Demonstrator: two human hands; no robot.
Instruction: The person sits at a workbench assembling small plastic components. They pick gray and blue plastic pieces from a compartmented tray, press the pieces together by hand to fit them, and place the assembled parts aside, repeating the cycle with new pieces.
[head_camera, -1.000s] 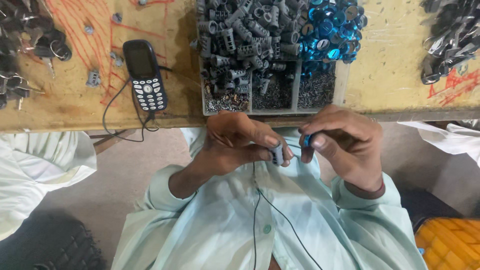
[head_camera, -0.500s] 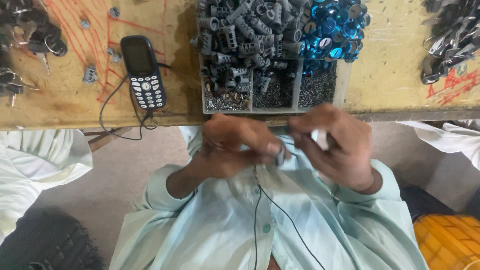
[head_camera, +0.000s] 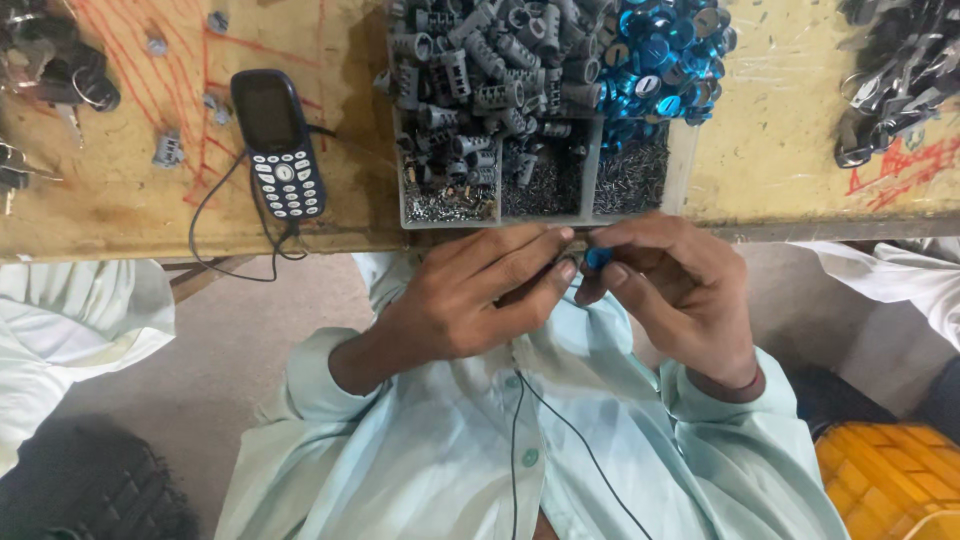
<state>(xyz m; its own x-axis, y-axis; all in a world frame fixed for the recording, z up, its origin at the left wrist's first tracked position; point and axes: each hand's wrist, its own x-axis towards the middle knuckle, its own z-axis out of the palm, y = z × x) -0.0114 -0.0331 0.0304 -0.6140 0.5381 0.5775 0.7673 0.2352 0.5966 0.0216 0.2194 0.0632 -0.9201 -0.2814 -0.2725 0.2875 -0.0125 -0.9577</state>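
My left hand (head_camera: 478, 296) and my right hand (head_camera: 672, 288) meet just below the table edge, fingertips together. The left fingers pinch a small grey metal part (head_camera: 556, 266), mostly hidden. The right fingertips hold a small blue cap (head_camera: 598, 258) against it. Right above the hands stands a divided clear tray (head_camera: 680, 170) with grey ribbed cylinders (head_camera: 480, 60), tiny dark screws (head_camera: 540, 180) and blue round caps (head_camera: 660, 50).
A dark keypad phone (head_camera: 276, 140) with a black cord lies left of the tray on the worn wooden table (head_camera: 130, 215). Metal key rings and parts (head_camera: 890, 80) lie far right, more at far left. Other people's pale sleeves flank me; a yellow crate (head_camera: 890, 480) sits bottom right.
My hands have shifted slightly and closed tighter together; the blue cap now sits at the right fingertips against the grey part.
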